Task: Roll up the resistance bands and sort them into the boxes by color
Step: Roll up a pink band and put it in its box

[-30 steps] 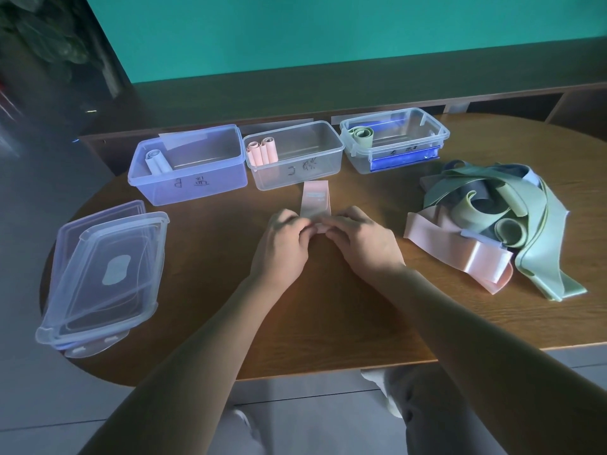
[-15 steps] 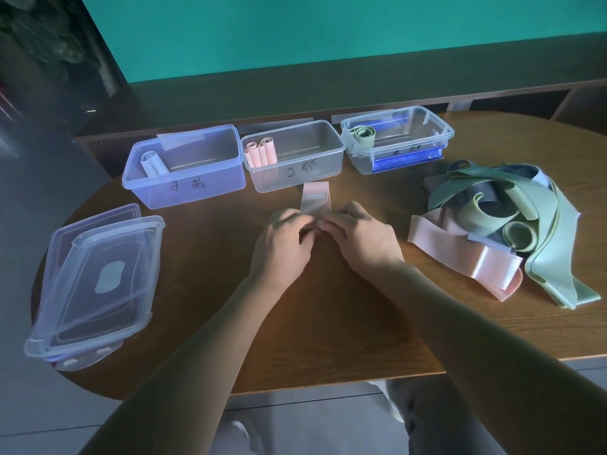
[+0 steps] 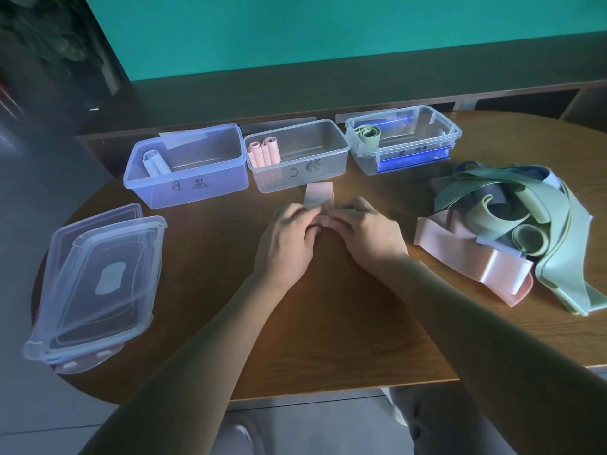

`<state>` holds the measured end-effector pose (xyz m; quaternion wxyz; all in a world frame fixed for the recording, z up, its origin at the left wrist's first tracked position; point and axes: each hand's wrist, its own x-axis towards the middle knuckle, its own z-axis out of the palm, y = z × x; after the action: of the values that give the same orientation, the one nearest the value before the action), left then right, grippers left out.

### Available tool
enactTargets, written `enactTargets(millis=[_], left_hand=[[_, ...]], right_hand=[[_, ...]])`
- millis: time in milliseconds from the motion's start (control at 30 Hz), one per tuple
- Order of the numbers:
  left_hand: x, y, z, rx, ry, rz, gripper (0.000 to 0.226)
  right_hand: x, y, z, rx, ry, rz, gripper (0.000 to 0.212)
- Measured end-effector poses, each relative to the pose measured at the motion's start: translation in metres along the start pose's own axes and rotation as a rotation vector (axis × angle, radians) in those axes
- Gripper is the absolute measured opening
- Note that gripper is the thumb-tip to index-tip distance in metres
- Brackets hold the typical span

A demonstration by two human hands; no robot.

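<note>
I'm rolling the pink band [image 3: 318,194] with left hand [image 3: 286,239] and right hand [image 3: 366,233] both pinching it; next, the box [image 3: 297,165] at 12 o'clock

I think I sit in a home room. My wooden table [image 3: 328,323] is oval, behind it runs a low wooden shelf [image 3: 492,96] under a teal wall [image 3: 328,27], and household plastic boxes [image 3: 295,159] with handwritten labels stand on it.
</note>
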<state>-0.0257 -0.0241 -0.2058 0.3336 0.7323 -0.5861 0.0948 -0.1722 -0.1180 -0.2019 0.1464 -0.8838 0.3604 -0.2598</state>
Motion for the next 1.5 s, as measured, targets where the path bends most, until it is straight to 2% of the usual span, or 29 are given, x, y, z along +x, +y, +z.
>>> enactTargets(millis=[133, 500, 700, 900, 1067, 1200, 1500], left_hand=[[0.003, -0.002, 0.002, 0.022, -0.004, -0.024, 0.017], [0.01, -0.006, 0.008, 0.084, 0.016, -0.007, 0.024], [0.012, -0.007, 0.01, 0.077, 0.05, 0.039, 0.019], [0.015, -0.009, 0.01, 0.045, 0.001, -0.015, 0.02], [0.019, -0.01, 0.009, 0.054, 0.02, -0.028, 0.014], [0.02, -0.009, 0.008, 0.03, 0.024, -0.056, 0.015], [0.026, -0.013, 0.013, 0.083, -0.03, -0.084, 0.027]], right_hand=[[0.001, 0.0, 0.002, -0.013, 0.009, -0.002, 0.033], [0.009, 0.003, 0.004, -0.02, -0.011, 0.01, 0.03], [0.015, 0.006, 0.005, -0.021, -0.014, 0.021, 0.033], [0.018, 0.008, 0.009, -0.058, -0.01, 0.015, 0.034], [0.018, 0.007, 0.01, -0.12, -0.028, 0.006, 0.037], [0.02, 0.007, 0.009, -0.17, -0.063, -0.007, 0.038], [0.03, 0.006, 0.007, -0.093, -0.079, 0.033, 0.026]])
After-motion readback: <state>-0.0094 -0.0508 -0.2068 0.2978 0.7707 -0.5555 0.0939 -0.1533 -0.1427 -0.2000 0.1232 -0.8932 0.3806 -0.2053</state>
